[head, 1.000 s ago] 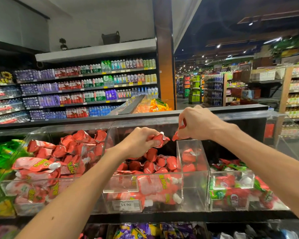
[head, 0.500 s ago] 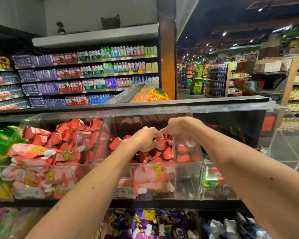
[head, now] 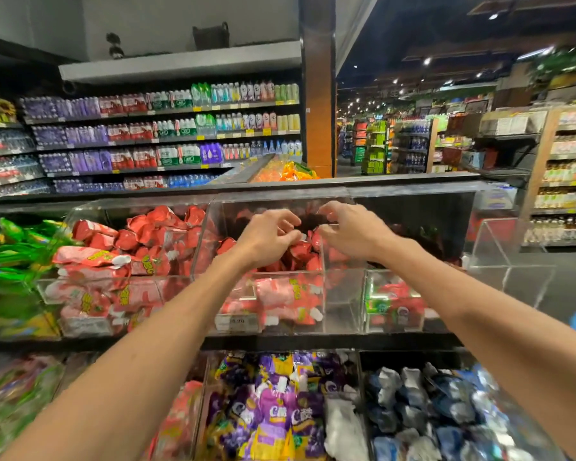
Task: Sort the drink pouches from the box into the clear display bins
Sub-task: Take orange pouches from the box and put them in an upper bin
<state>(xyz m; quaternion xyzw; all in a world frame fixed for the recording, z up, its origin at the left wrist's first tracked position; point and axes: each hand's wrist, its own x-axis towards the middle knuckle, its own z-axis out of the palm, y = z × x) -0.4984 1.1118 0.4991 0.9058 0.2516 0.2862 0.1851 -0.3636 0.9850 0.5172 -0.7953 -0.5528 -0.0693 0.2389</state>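
Observation:
Red drink pouches (head: 300, 252) are heaped in the middle clear display bin (head: 341, 304). My left hand (head: 266, 236) hovers over the heap with loosely curled fingers, and no pouch shows inside its grasp. My right hand (head: 353, 227) is just right of it, above the bin's inner clear divider (head: 322, 261). Its fingers are spread and bent, and its thumb is close to the top of a red pouch (head: 316, 236). The left bin (head: 47, 287) is full of the same red pouches (head: 107, 257). The source box is out of view.
Green pouches (head: 10, 261) fill the bin at far left. A bin with red-and-green packs (head: 393, 304) stands to the right, then an empty clear bin (head: 509, 261). Purple pouches (head: 280, 417) and blue pouches (head: 429, 410) lie on the lower tier. Bottle shelves (head: 167, 138) stand behind.
Both hands held red pouches a second ago and lowered them into the middle bin. Their fingers have now loosened above the heap. The view has tilted downward.

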